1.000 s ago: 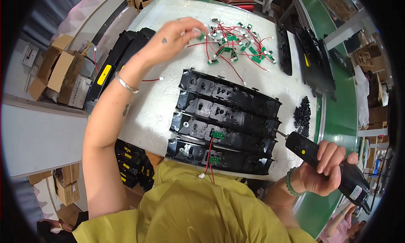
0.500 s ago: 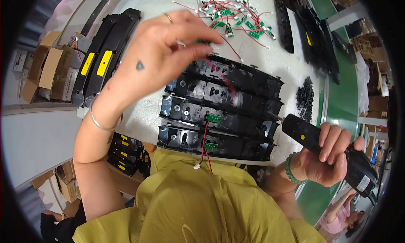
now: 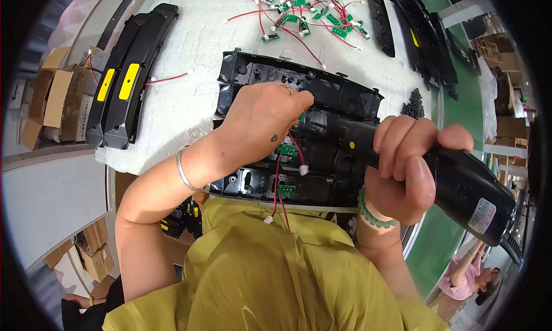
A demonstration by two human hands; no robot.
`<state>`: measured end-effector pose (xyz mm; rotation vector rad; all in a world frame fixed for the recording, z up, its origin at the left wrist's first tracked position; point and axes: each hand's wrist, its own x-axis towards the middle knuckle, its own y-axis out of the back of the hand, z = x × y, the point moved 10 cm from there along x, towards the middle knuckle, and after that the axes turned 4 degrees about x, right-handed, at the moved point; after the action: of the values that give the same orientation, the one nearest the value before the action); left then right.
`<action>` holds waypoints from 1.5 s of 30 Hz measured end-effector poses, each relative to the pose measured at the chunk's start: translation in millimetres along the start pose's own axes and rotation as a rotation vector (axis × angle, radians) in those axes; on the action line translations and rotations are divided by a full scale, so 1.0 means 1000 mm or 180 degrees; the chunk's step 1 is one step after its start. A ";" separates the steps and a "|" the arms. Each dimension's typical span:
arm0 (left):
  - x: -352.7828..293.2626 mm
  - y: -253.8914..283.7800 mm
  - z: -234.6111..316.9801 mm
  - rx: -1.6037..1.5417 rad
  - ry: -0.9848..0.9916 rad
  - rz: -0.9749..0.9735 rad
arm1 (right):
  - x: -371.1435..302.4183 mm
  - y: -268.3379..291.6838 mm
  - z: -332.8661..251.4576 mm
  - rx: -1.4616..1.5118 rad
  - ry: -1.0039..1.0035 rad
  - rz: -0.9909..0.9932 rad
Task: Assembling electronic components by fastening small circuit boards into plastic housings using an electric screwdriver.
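Note:
My left hand [image 3: 261,115] is closed in a pinch over the second black plastic housing from the far end of the row. A sliver of green circuit board [image 3: 301,117] shows at its fingertips, and a red wire with a white plug hangs below. My right hand [image 3: 405,158] is wrapped round a black electric screwdriver [image 3: 468,190], its tip pointing left, close to my left fingertips. The two nearer housings each bear a green circuit board with red wires, one [image 3: 287,150] partly below my left hand and the other [image 3: 286,190] nearest me.
Loose circuit boards with red wires [image 3: 299,23] are heaped at the table's far side. Black screws [image 3: 413,105] lie in a pile to the right. Black housings with yellow labels [image 3: 129,81] stand at left, more [image 3: 422,43] at far right. Another person [image 3: 468,273] is at lower right.
My left hand has come down from the loose boards to the second housing, bringing a circuit board. My right hand has moved the screwdriver leftward and up, over the housings.

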<state>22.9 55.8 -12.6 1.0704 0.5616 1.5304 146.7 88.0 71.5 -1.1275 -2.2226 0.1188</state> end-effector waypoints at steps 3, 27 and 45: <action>-0.001 -0.006 -0.001 0.0325 0.0023 -0.0167 | 0.003 -0.003 0.004 -0.0060 0.0000 -0.0070; -0.006 -0.001 -0.004 -0.0520 -0.0257 0.0299 | 0.005 -0.046 0.029 -0.0505 0.0071 -0.0757; -0.005 -0.005 -0.019 -0.0486 -0.0005 0.0092 | 0.026 -0.020 0.001 -0.0281 0.0463 -0.0449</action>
<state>9.4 56.2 -27.3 0.9659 0.4224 1.5713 121.0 95.1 90.7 -0.9886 -2.1861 -0.1179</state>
